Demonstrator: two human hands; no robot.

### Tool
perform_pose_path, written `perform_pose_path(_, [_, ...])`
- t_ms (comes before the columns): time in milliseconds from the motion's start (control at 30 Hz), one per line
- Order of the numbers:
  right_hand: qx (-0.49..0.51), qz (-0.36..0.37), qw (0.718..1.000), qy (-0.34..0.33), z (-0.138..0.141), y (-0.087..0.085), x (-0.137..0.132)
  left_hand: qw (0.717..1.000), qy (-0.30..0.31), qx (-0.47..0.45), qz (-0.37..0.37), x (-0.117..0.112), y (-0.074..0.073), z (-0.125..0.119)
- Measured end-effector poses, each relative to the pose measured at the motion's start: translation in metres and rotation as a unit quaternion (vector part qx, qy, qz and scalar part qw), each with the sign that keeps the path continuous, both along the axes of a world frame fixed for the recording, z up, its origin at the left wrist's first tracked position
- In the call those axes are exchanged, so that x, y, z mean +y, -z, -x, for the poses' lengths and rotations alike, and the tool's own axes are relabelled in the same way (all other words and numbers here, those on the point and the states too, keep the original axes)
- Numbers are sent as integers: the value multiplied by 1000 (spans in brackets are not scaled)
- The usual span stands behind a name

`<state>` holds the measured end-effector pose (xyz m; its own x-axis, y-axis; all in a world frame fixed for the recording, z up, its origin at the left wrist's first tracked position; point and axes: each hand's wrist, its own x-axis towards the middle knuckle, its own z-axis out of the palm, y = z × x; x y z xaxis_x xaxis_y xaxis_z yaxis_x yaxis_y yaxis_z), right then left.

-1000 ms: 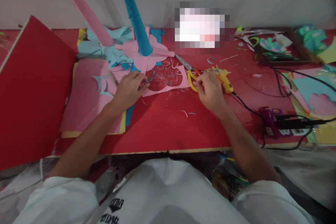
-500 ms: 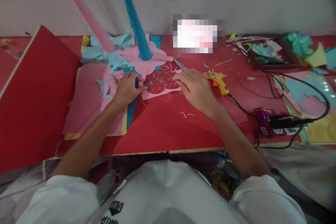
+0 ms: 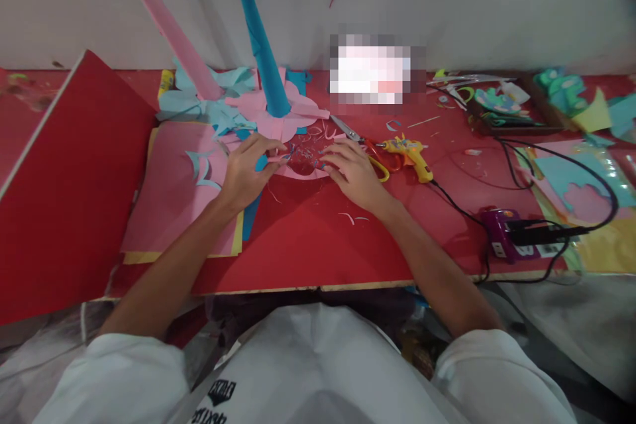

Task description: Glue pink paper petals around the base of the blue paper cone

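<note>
Paper scraps point(image 3: 304, 154): fine slivers and curls, pink and blue, strewn on the red tabletop point(image 3: 318, 245) at centre of frame, between the two hands.
Pink offcut point(image 3: 304, 175): curved-edge strip, lying along the near side of the scraps; ends hidden by the hands.
Left hand point(image 3: 247, 169): left of centre, fingers curled, thumb close to the index tip; pink and blue bits show at the fingertips, but whether they are gripped cannot be told.
Right hand point(image 3: 355, 169): right of centre, fingers bent towards the scraps, thumb below; any hold on them cannot be told.
Handling, scraps: probably near weightless and limp, apt to scatter or slip past the fingertips; best gathered into a small heap and pinched together.
Handling, offcut: likely light, bendable, easily torn where narrow; best held at its broadest part.
Scissors point(image 3: 348, 128): just beyond the right hand, blades towards upper left.
Glue gun point(image 3: 420, 162): yellow, right of the scissors, corded.
Blue cone point(image 3: 265, 59): upper left of centre, rising, slightly tilted, from a pink scalloped base point(image 3: 303, 118).
Pink sheets point(image 3: 166, 192): stacked at left, beside the left forearm.
</note>
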<state>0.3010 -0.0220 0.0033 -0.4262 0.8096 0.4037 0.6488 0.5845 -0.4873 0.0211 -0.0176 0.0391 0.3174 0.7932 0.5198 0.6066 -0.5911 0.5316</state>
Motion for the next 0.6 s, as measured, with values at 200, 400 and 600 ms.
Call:
perform_pose_path(200, [1,19,1000,-11,5,2,-3,999,3,33,-16,-5,-2,1])
perform_pose_path(400, [-1,20,1000,-14,8,5,-3,998,46,-10,-51,-11,-4,0])
perform_pose_path(600, [27,33,999,-34,9,2,-2,998,34,-11,-44,-14,-6,-3])
